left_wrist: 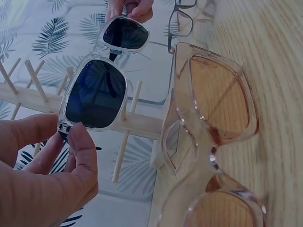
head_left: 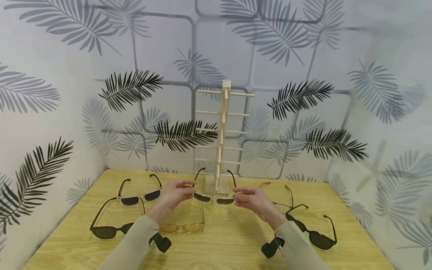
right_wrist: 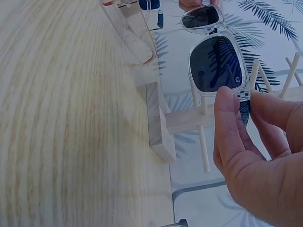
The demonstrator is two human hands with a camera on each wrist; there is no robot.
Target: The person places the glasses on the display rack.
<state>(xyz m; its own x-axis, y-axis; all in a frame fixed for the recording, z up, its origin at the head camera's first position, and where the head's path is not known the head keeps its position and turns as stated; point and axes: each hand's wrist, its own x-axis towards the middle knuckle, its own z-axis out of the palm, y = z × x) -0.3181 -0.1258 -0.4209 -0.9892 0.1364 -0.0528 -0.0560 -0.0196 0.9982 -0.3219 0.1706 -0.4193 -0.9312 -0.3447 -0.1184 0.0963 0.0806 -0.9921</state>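
Both hands hold one pair of clear-framed sunglasses [head_left: 225, 201] with dark lenses, raised in front of the wooden rack's foot. My left hand [head_left: 173, 197] pinches the frame's left corner at the hinge; my right hand [head_left: 254, 202] pinches the right corner. The temples are unfolded and point away toward the rack. In the left wrist view, thumb and fingertips close on the clear frame [left_wrist: 64, 109] beside the dark lens. The right wrist view shows the other hinge between thumb and fingers [right_wrist: 227, 106]. Behind stands the wooden display rack [head_left: 222, 131], its pegs bare.
On the wooden table [head_left: 233, 240], amber-tinted glasses [head_left: 183, 228] lie near my left forearm. Farther left are clear-framed sunglasses [head_left: 129, 200] and black sunglasses [head_left: 104, 232]. At right lie black sunglasses [head_left: 320, 240] and thin-framed glasses [head_left: 291, 195]. A leaf-patterned wall [head_left: 287, 48] encloses the table's back.
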